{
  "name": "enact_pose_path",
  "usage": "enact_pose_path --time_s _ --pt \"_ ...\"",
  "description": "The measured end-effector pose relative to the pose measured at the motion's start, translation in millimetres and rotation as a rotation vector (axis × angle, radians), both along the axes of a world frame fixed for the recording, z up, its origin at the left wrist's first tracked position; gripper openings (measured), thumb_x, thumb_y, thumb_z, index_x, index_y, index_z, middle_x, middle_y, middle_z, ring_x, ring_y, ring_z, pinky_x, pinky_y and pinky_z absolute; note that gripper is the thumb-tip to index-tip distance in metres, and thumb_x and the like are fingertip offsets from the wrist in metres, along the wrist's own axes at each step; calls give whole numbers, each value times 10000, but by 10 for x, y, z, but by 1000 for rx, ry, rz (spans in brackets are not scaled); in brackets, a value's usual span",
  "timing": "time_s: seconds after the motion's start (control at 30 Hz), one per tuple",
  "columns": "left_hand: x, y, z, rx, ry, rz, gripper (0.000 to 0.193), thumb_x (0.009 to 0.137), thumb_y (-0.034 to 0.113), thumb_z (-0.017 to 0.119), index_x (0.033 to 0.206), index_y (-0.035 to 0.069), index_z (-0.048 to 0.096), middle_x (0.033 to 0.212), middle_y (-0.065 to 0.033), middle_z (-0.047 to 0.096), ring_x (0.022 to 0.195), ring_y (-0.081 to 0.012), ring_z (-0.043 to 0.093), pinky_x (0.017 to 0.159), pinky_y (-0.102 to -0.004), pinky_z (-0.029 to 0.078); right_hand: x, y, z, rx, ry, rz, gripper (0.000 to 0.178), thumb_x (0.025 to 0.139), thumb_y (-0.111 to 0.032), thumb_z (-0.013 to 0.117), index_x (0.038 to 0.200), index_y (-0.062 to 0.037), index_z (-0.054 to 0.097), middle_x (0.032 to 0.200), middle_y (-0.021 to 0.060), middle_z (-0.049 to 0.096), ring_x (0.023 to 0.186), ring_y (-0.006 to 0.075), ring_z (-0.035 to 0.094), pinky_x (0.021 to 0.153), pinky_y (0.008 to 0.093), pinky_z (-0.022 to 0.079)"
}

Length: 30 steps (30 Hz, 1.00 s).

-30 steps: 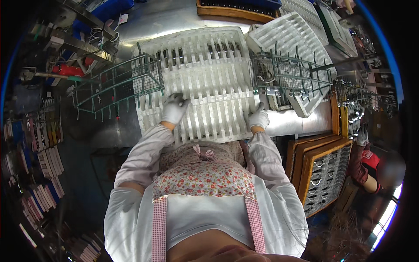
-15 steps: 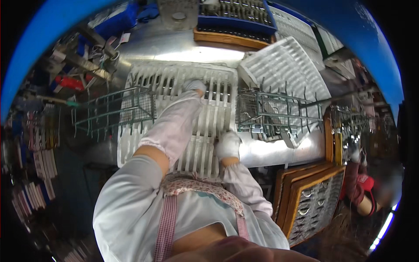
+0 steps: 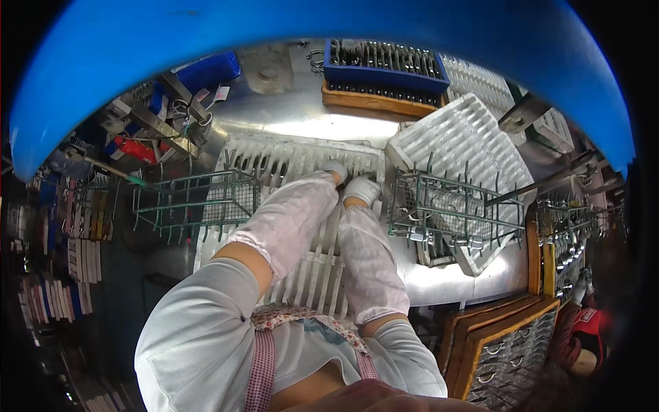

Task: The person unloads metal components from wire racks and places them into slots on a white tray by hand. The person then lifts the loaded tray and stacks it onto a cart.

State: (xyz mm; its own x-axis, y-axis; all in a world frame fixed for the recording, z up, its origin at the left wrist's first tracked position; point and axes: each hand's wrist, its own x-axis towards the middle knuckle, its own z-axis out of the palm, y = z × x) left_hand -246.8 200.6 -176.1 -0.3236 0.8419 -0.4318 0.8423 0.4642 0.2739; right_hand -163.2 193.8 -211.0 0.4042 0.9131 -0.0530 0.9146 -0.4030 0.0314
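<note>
A white slotted tray (image 3: pixel 322 271) lies in front of me on the metal table. Dark, shiny metal pieces (image 3: pixel 264 165) stand on edge in its far slots, mostly on the left. My left hand (image 3: pixel 335 169), in a white glove, is bent down over the far slots right of the tray's middle. Close beside it on the right, my right hand (image 3: pixel 362 190), gloved too, is curled down at the far right slots. Both hands look closed, but their fingertips are hidden, and what they hold cannot be made out.
Green wire racks with upright prongs hang over both sides, one left (image 3: pixel 199 202) and one right (image 3: pixel 456 209). A tilted white ridged tray (image 3: pixel 467 137) lies at the right. Behind stands a blue box (image 3: pixel 384 72) of metal pieces. Wooden-framed trays (image 3: pixel 508 350) lean lower right, near another person.
My right hand has moved from the tray's near right edge up to its far slots, beside my left hand. The left hand stays over the far slots. The whole view has shifted.
</note>
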Motion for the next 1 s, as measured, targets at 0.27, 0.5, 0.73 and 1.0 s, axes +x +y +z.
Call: enact_pose_path --time_s 0.27,0.5,0.73,1.0 --pt "-59 -2 -298 -139 -2 -61 419 801 431 510 973 81 667 1016 -148 633 933 -308 605 798 -374 470 254 38 847 -401 284 260 217 833 -194 539 975 -92 669 1025 117 643 956 259 624 725 421 516" --pt "-896 239 -1021 -205 170 -377 521 758 543 511 995 104 662 1028 -155 625 939 -303 603 812 -366 474 -41 -87 1178 -198 483 177 220 814 -221 546 907 -69 676 974 136 653 924 269 635 741 347 517" --pt "312 -561 139 202 -522 336 535 732 503 604 902 -2 654 866 -185 647 765 -297 630 664 -383 473 243 64 642 -360 333 196 260 842 -255 531 1004 -100 663 1109 104 611 1030 256 590 781 395 500" --pt "72 -2787 1705 18 -807 154 359 732 319 697 1009 93 660 829 -102 662 746 -163 609 698 -274 468 140 -146 785 -221 275 213 254 799 -293 573 944 -116 682 1011 111 647 933 264 627 756 379 502"
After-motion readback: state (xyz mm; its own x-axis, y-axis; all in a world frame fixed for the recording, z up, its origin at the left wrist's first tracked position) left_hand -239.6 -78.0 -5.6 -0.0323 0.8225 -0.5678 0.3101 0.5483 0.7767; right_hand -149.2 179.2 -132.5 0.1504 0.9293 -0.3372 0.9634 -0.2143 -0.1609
